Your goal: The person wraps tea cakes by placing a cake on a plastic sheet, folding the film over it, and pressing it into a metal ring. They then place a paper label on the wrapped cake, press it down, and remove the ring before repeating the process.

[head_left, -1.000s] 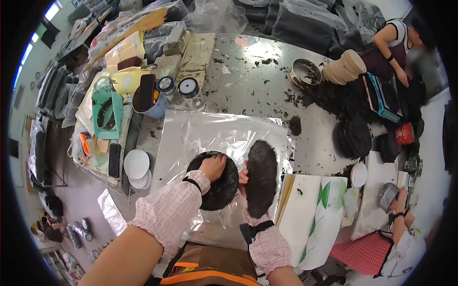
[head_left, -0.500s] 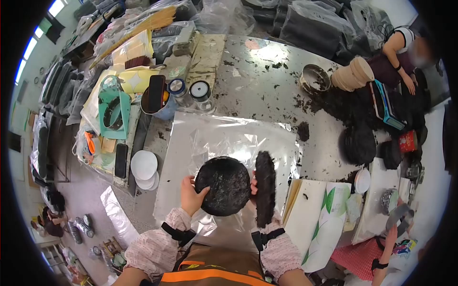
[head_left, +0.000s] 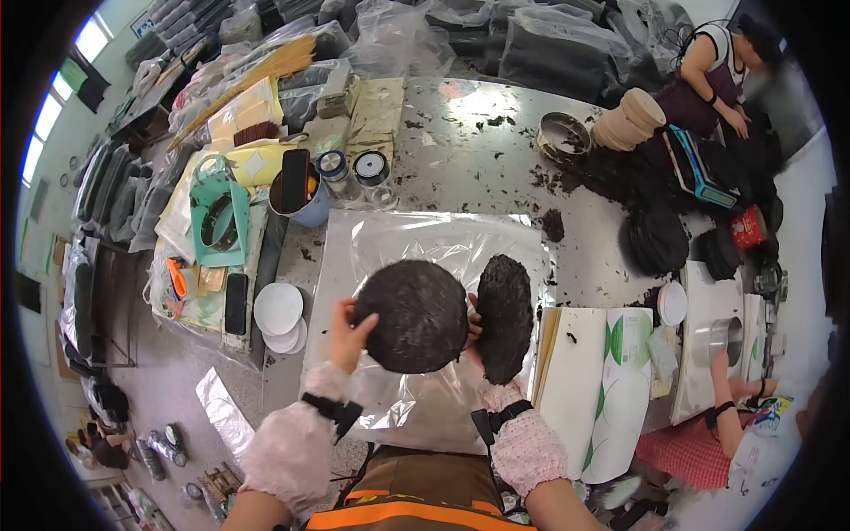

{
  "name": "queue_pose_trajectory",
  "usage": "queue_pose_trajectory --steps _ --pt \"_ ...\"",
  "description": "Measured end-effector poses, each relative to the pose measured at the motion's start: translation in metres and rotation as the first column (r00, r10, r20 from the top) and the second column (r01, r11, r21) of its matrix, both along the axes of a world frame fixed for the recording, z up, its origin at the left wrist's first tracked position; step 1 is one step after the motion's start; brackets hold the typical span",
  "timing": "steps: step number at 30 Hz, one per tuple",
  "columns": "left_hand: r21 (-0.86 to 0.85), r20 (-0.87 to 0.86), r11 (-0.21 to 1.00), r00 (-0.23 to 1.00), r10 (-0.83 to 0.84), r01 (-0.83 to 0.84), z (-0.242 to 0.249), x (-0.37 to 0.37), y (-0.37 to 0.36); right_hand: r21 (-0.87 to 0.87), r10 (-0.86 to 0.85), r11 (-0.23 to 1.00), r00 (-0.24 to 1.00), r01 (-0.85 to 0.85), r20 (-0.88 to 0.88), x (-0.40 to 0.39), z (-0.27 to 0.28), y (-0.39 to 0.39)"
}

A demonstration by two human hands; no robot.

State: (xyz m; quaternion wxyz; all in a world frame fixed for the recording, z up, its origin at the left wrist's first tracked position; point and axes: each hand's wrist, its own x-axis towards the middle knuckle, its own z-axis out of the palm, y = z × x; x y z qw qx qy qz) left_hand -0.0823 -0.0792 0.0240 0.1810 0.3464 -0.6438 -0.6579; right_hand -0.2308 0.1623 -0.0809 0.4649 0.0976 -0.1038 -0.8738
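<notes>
A round black cake (head_left: pixel 413 316), pressed from what looks like dried seaweed, is held above the foil-like sheet (head_left: pixel 354 239). My left hand (head_left: pixel 351 331) grips its left edge, thumb over the face and fingers behind. A second black seaweed cake (head_left: pixel 505 319) stands tilted at the right, partly side-on. My right hand (head_left: pixel 476 334) is closed on this cake's inner side, its fingers showing between the two cakes. Most of that hand is hidden behind the second cake.
Left are white discs (head_left: pixel 278 310), a phone (head_left: pixel 235 303) and a teal basket (head_left: pixel 220 221). Glass jars (head_left: pixel 372 168) stand behind the sheet. Right lie paper packs (head_left: pixel 584 389) and loose dark seaweed (head_left: pixel 611 186). Two co-workers' arms (head_left: pixel 728 115) (head_left: pixel 726 398) reach in at the right.
Both cakes have moved slightly up in view. The round cake's face has turned and is blurred by motion; the second cake has swung from edge-on to show more of its face.
</notes>
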Motion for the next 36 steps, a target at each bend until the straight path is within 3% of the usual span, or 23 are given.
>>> queue_pose_trajectory --steps 1,2,4,7,8,10,12,14,20,22,24,28,32,33,34,35,36 --pt "-0.353 0.193 0.932 0.981 -0.013 0.082 -0.045 0.002 -0.001 -0.008 -0.018 1.000 1.000 0.018 -0.001 0.001 -0.019 -0.004" --pt "-0.518 0.214 0.854 0.974 0.070 0.052 -0.045 -0.003 0.007 -0.013 -0.036 0.999 0.999 0.036 -0.006 0.001 -0.040 -0.003" --pt "-0.851 0.240 0.513 0.951 0.196 0.109 -0.014 -0.009 0.018 0.031 -0.094 0.995 0.993 0.096 -0.070 0.001 -0.031 -0.002" --pt "-0.857 0.263 0.369 0.921 -0.288 0.360 0.037 -0.022 0.039 0.028 -0.106 0.994 0.994 0.106 -0.013 0.002 -0.025 -0.005" --pt "-0.829 0.370 0.215 0.794 -0.482 0.517 0.036 -0.035 0.040 0.014 -0.116 0.993 0.993 0.115 0.026 0.004 -0.018 -0.008" --pt "-0.744 0.607 0.028 0.693 -0.388 0.667 0.001 -0.044 0.042 -0.015 -0.115 0.993 0.993 0.115 0.020 0.007 -0.026 -0.009" --pt "-0.720 0.652 -0.012 0.669 -0.357 0.694 -0.008 -0.054 0.041 0.014 -0.066 0.998 0.996 0.067 -0.056 0.000 -0.027 -0.006" --pt "-0.667 0.712 -0.034 0.623 -0.325 0.744 -0.012 -0.048 0.047 0.033 -0.062 0.998 0.998 0.061 0.030 0.011 -0.026 -0.003" --pt "-0.648 0.714 -0.004 0.606 -0.350 0.762 -0.026 -0.051 0.046 0.035 -0.060 0.998 0.998 0.061 -0.034 0.005 -0.012 -0.010" --pt "-0.646 0.711 0.016 0.609 -0.353 0.763 -0.032 -0.051 0.046 0.013 -0.045 0.999 0.998 0.045 0.034 0.006 -0.015 -0.011" --pt "-0.437 0.841 -0.015 0.403 -0.360 0.899 -0.064 -0.060 0.045 0.034 -0.041 0.999 0.998 0.039 0.049 0.016 -0.023 -0.010" --pt "-0.629 0.672 0.098 0.603 -0.431 0.771 -0.100 -0.057 0.045 0.085 -0.059 0.994 0.997 0.063 -0.055 0.007 -0.039 -0.013" --pt "-0.682 0.560 0.169 0.656 -0.505 0.712 -0.102 -0.057 0.041 0.048 -0.027 0.998 0.992 0.033 -0.124 0.006 -0.021 -0.005" --pt "-0.604 0.568 0.248 0.627 -0.533 0.758 -0.100 -0.059 0.041 0.373 0.107 0.927 0.974 -0.025 -0.202 0.004 0.016 0.002" --pt "-0.610 0.583 0.160 0.577 -0.572 0.776 -0.096 -0.060 0.028 0.649 0.241 0.761 0.938 -0.024 -0.249 -0.004 0.060 0.000" --pt "-0.578 0.357 0.407 0.667 -0.653 0.708 -0.093 -0.065 0.010 0.679 0.301 0.730 0.856 0.076 -0.420 -0.008 0.070 -0.001" --pt "-0.443 0.113 0.633 0.741 -0.662 0.634 -0.063 -0.065 0.003 0.733 0.364 0.672 0.813 0.110 -0.455 -0.010 0.071 0.003"
